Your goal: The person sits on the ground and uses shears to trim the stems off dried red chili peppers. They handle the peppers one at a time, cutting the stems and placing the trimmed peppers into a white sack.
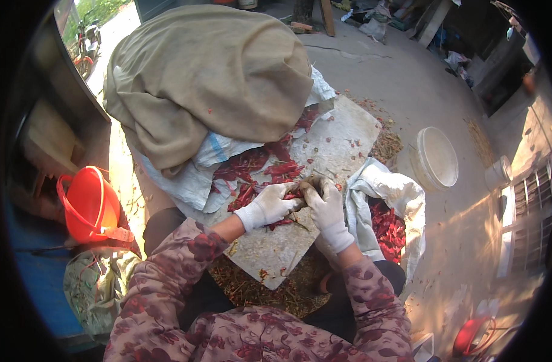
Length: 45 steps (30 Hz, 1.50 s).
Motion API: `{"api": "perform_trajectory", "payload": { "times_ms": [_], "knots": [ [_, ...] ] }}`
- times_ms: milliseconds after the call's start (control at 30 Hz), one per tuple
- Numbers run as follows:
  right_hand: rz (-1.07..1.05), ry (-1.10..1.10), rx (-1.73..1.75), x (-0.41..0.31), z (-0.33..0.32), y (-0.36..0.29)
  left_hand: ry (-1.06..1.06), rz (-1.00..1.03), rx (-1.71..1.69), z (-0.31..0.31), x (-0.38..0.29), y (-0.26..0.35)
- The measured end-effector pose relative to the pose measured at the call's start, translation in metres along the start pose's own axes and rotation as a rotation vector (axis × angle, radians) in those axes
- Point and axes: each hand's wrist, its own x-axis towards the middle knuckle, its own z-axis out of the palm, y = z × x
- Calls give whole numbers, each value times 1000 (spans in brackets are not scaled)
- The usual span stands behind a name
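Observation:
Both my hands wear soiled white knit gloves and meet over a pale, flat board (276,253). My left hand (273,203) is closed around a red dried chili pepper (294,194). Fingers bent, my right hand (323,206) touches the pepper's end; whether it grips the stem is hidden. More red dried chilies (280,169) lie on the board beyond my hands, beside a white woven sheet under a large brown cloth (212,77). Right of my right hand, an open white woven sack (414,199) holds red chili pieces (386,231).
A red plastic bucket (83,203) stands at left above a crumpled woven bag (99,285). A whitish round tub (436,158) and a smaller pail (500,174) stand at right. Stems and debris (257,280) lie below the board. Another red container (473,335) is at lower right.

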Motion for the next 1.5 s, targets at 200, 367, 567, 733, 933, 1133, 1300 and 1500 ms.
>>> {"api": "perform_trajectory", "payload": {
  "times_ms": [200, 367, 567, 733, 933, 1133, 1300, 1500],
  "knots": [
    [-32, -167, 158, 5, -11, 5, -43, -90, -265, -4, -1, 11],
    [-497, -27, -491, -2, -3, 4, 140, 85, 551, -3, -2, 2],
    [-477, -14, -371, -3, 9, -2, 152, -7, 481, -3, -2, -12],
    [74, 27, 389, -4, 13, 3, 129, -22, -6, 2, -5, 0],
    [507, 178, 963, 2, 8, 3, 129, 115, -53, 5, -9, 7],
    [324, 148, 612, -1, -4, 3, 96, -4, -56, 2, -6, 17],
    [386, 338, 492, 8, -19, 9, -407, -106, -206, -19, -18, 43],
    [166, -928, -727, -17, -1, 16, 108, -27, -462, -51, -14, 54]
  ]
}}
